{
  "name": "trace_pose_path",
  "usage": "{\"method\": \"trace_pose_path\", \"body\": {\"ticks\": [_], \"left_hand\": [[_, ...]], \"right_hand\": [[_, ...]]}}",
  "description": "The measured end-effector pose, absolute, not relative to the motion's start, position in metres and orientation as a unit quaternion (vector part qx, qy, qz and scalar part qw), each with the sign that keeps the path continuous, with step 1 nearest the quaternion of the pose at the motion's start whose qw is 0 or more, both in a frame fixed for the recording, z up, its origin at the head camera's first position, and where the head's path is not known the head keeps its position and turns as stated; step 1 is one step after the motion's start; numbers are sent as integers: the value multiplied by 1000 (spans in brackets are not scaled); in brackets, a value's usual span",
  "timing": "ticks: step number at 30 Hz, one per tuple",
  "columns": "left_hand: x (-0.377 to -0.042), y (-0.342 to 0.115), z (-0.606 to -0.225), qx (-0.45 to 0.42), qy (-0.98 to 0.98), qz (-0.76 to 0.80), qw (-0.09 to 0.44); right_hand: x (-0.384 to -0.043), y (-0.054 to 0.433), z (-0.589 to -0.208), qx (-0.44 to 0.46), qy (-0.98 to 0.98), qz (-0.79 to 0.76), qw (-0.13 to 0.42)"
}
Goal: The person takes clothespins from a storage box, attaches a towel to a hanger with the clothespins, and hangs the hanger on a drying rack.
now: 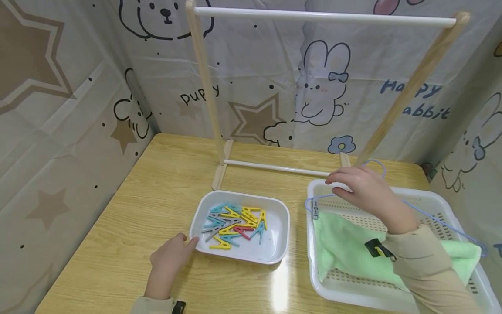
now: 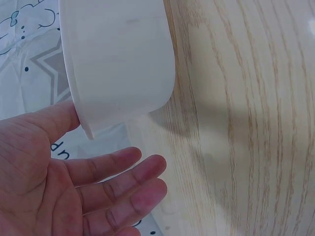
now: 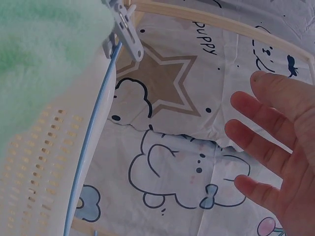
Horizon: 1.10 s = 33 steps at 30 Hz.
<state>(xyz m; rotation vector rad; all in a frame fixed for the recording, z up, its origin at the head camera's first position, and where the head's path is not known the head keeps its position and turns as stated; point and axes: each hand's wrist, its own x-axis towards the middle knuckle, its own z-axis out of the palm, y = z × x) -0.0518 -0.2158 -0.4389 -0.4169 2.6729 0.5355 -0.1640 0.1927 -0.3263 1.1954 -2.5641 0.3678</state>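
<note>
My left hand (image 1: 170,257) is at the near left corner of a white plastic tray (image 1: 243,258), its thumb (image 2: 61,120) against the rim and its other fingers extended apart below. In the tray lie several clothespins (image 1: 231,221), yellow, blue, grey and red. Over a white basket (image 1: 310,244) hovers my right hand (image 1: 366,192), fingers spread and nothing in them. Under it a light green towel (image 1: 349,240) lies in the basket. A grey clothespin (image 1: 315,208) clips the towel's corner at a thin blue cord or wire (image 1: 435,219), partly hidden by the right arm.
Behind the tray and basket stands a rack with wooden side posts (image 1: 208,87), a white top bar (image 1: 325,16) and a low white bar (image 1: 274,167). Printed cloth (image 1: 259,56) hangs around the wooden table (image 1: 129,209).
</note>
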Motion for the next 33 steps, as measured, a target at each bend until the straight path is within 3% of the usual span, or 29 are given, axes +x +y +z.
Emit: {"method": "trace_pose_path", "body": {"ticks": [33], "left_hand": [[-51,-212,-436,-149,953,181,190]], "right_hand": [[-159,152,-333,472,-864,127,117]]}}
